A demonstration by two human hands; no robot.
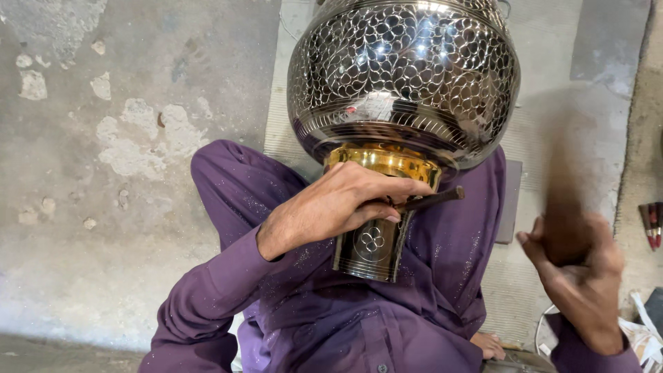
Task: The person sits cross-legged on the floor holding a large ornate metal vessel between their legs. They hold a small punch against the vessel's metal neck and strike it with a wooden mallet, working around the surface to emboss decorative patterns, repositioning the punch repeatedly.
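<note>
**Shiny Pot Held on a Lap**

A big shiny metal pot [404, 79] with a cut-out pattern is seen at 12 o'clock. Its gold neck [380, 207] points down toward the lap, at the middle of the view.

The left hand [342, 204] is reached in from 8 o'clock, with the arm bent in a purple sleeve [207, 297]. Its fingers are curled tight around a thin dark tool [431, 199]. The tool is pressed against the gold neck and sticks out toward 3 o'clock.

The right hand [577, 266] is raised at 4 o'clock. It is blurred. Its fingers are closed in a fist around something dark, but what is held cannot be told.

A grey mat [525, 290] is spread under the legs on the concrete floor [103, 207].
</note>
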